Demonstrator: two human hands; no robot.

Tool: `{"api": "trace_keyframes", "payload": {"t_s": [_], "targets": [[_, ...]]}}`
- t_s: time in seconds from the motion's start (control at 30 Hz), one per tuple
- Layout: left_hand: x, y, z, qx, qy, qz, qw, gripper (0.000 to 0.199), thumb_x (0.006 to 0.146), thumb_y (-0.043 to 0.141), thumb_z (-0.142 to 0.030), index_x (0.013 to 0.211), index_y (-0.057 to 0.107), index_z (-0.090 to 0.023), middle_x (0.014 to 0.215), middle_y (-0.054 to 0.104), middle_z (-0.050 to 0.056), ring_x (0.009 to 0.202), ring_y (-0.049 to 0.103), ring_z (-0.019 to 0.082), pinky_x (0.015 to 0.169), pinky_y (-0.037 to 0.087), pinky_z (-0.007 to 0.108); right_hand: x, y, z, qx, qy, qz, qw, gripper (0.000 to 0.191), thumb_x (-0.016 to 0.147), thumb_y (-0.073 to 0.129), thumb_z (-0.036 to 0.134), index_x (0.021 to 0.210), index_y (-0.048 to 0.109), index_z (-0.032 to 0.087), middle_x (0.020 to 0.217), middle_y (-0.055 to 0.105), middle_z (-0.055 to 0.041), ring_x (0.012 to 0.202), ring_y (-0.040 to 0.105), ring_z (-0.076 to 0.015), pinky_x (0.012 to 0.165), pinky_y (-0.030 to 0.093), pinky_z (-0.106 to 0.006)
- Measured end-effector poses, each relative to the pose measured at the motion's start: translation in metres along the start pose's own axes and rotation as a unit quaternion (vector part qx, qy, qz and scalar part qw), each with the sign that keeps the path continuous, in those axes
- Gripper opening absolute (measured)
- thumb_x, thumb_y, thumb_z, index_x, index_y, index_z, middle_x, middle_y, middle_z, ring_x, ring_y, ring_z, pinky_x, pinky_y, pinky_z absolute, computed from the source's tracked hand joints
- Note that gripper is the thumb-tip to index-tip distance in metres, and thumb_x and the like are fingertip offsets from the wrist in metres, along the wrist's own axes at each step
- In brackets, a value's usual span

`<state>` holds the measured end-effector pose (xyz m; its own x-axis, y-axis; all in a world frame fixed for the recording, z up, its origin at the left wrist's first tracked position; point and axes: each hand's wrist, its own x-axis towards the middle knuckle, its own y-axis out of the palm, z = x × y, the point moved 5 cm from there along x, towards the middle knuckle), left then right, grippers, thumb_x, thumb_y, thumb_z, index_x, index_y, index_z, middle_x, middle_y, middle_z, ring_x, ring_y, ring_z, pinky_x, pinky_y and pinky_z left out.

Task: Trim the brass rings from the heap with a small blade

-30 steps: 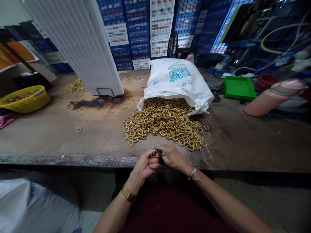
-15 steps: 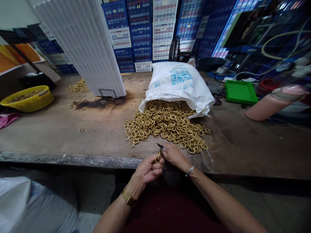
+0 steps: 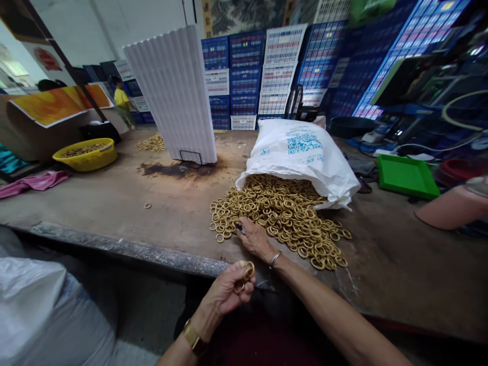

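Observation:
My left hand (image 3: pixel 231 287) is closed on brass-coloured rings (image 3: pixel 249 271), just off the table's front edge. One ring stands up between thumb and fingertips; another shows lower, against the curled fingers. In my right hand (image 3: pixel 256 240) is a small knife (image 3: pixel 241 228), its dark blade pointing left and most of its handle hidden by the fingers. That hand is over the near left part of a heap of rings (image 3: pixel 282 203). Whether its fingertips also touch a ring, I cannot tell. The heap spills from the mouth of a white sack (image 3: pixel 301 152) lying on the table.
A single ring (image 3: pixel 148 206) lies apart on the table (image 3: pixel 114 213). Farther left are a yellow basin (image 3: pixel 86 161) of rings, a pink cloth (image 3: pixel 41 184) and a white corrugated panel (image 3: pixel 175 96). On the right are a green tray (image 3: pixel 407 175) and a pink cylinder (image 3: pixel 453 207). Stacked crates stand behind.
My right hand has moved forward and left with the knife, away from my left hand to the heap. My left hand keeps its rings. The camera view has tilted up and shifted left.

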<state>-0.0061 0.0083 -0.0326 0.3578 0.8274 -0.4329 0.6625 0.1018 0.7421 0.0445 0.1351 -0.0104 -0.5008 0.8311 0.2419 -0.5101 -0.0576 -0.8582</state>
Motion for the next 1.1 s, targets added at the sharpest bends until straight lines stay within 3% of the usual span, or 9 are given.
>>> {"api": "trace_keyframes", "payload": {"t_s": [0.27,0.47,0.63,0.73,0.87,1.1], "targets": [[0.003,-0.002,-0.008,0.029,0.054,0.045,0.997,0.015,0.074,0.058,-0.022,0.077,0.045,-0.017,0.062,0.052,-0.001,0.04,0.043,0.005,0.035,0.03,0.015,-0.003,-0.007,-0.008,-0.039,0.03,0.024,0.999,0.015,0.079,0.043,0.02,0.088,0.055,0.02,0.081,0.063,-0.0034,0.069,0.057,-0.0138,0.058,0.031,-0.022],[0.01,0.004,-0.016,-0.004,0.052,0.04,0.998,0.015,0.075,0.055,-0.02,0.089,0.05,-0.017,0.069,0.056,0.002,0.051,0.052,0.009,0.037,0.033,0.015,-0.028,-0.021,-0.04,0.098,0.079,0.009,0.992,0.014,0.079,0.041,0.025,0.079,0.055,0.019,0.062,0.055,0.0013,0.055,0.047,-0.0102,0.053,0.032,-0.02],[0.021,0.009,-0.017,-0.059,0.001,0.042,0.997,0.022,0.074,0.055,-0.033,0.082,0.054,-0.013,0.07,0.057,0.005,0.06,0.056,0.014,0.042,0.038,0.019,-0.05,-0.03,-0.063,0.311,0.201,-0.006,0.929,0.014,0.073,0.046,0.032,0.074,0.049,0.018,0.057,0.053,0.0036,0.042,0.036,-0.0065,0.042,0.03,-0.018],[0.029,0.01,-0.014,-0.082,0.011,-0.011,0.997,0.027,0.07,0.061,-0.037,0.066,0.049,-0.013,0.058,0.051,0.0,0.052,0.052,0.01,0.04,0.034,0.016,-0.063,-0.033,-0.061,0.394,0.238,0.004,0.888,0.022,0.073,0.048,0.039,0.077,0.047,0.018,0.059,0.057,0.0021,0.036,0.033,-0.0047,0.036,0.026,-0.017],[0.036,0.013,-0.01,-0.015,0.061,-0.071,0.996,0.03,0.064,0.068,-0.033,0.065,0.043,-0.016,0.052,0.045,-0.006,0.04,0.041,0.004,0.036,0.025,0.013,-0.075,-0.037,-0.051,0.414,0.232,0.021,0.88,0.024,0.073,0.05,0.041,0.077,0.048,0.018,0.055,0.054,0.0035,0.035,0.033,-0.0042,0.035,0.025,-0.017],[0.039,0.026,-0.012,0.147,0.133,-0.083,0.977,0.033,0.067,0.062,-0.043,0.084,0.048,-0.019,0.052,0.045,-0.008,0.034,0.034,0.002,0.032,0.019,0.013,-0.082,-0.042,-0.037,0.398,0.203,0.032,0.894,0.023,0.071,0.052,0.04,0.072,0.053,0.017,0.052,0.05,0.0046,0.041,0.038,-0.0055,0.04,0.031,-0.017]]}}
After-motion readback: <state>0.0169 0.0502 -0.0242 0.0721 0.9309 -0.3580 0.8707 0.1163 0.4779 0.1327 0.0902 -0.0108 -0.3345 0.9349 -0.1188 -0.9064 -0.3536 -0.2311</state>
